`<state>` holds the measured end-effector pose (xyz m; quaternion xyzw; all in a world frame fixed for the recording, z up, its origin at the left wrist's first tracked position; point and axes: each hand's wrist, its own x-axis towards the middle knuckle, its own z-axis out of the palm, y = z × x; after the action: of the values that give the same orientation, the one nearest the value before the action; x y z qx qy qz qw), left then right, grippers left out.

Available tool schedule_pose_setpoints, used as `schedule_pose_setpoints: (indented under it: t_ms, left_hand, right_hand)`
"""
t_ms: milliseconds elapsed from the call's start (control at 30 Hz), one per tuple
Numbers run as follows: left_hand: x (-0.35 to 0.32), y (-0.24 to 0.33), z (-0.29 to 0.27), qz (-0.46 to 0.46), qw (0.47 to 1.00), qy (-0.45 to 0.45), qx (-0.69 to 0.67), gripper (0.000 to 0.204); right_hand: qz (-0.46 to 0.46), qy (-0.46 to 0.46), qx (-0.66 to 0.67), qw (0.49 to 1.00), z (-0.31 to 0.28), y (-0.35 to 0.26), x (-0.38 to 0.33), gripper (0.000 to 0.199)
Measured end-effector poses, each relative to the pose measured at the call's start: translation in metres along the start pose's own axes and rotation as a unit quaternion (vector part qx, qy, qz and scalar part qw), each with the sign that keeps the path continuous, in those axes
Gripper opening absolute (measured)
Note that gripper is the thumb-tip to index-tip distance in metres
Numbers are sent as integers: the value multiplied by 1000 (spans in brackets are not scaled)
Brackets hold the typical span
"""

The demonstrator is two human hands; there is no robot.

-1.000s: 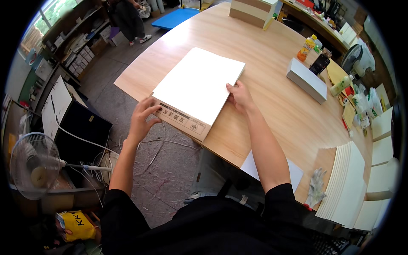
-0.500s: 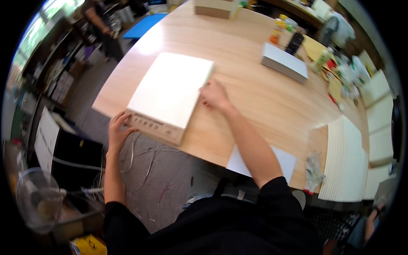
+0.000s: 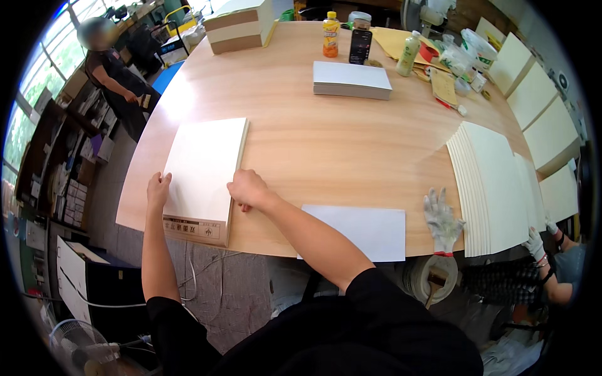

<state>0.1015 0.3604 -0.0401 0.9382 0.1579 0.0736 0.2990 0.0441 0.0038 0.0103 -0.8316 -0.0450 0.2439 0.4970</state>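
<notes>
A flat white paper pad or stack of sheets, with a brown printed band along its near end, lies on the left of the wooden table near its front edge. My left hand grips its left edge, thumb uppermost. Against the opposite long edge rests my right hand, fingers curled in and closed at the pad's side; the fingertips are partly hidden. Right of my right forearm, a white sheet lies at the table's front edge. A grey-white work glove is flat beside it.
Fanned white boards lie at the right, near a co-worker's gloved hand. Farther back are a white stack, an orange-drink bottle, a phone and a green bottle. Another person stands beyond the table's left side.
The pad now lies straighter to the table edge. My left hand has gone from its near-left corner to its left side. My right hand stays on the right edge. The view has shifted.
</notes>
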Motion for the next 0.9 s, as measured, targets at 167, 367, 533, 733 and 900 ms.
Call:
schedule_pose_setpoints:
  t_ms: [167, 367, 533, 733, 900]
  left_hand:
    - [3, 15, 12, -28, 998, 0, 65, 50]
    - [-3, -4, 7, -18, 998, -3, 54, 50]
    - [-4, -2, 4, -39, 997, -1, 65, 55]
    - [6, 16, 12, -38, 995, 21, 89, 55]
    - [-19, 96, 29, 209, 959, 170, 85, 43]
  right_hand:
    - [12, 1, 42, 999, 7, 9, 5, 28]
    - [-44, 32, -70, 996, 18, 10, -11, 19]
    - [-66, -7, -144, 987, 7, 2, -24, 22]
    - [-205, 143, -153, 956, -78, 22, -101, 38]
    - [-151, 422, -88, 890, -172, 111, -250, 18]
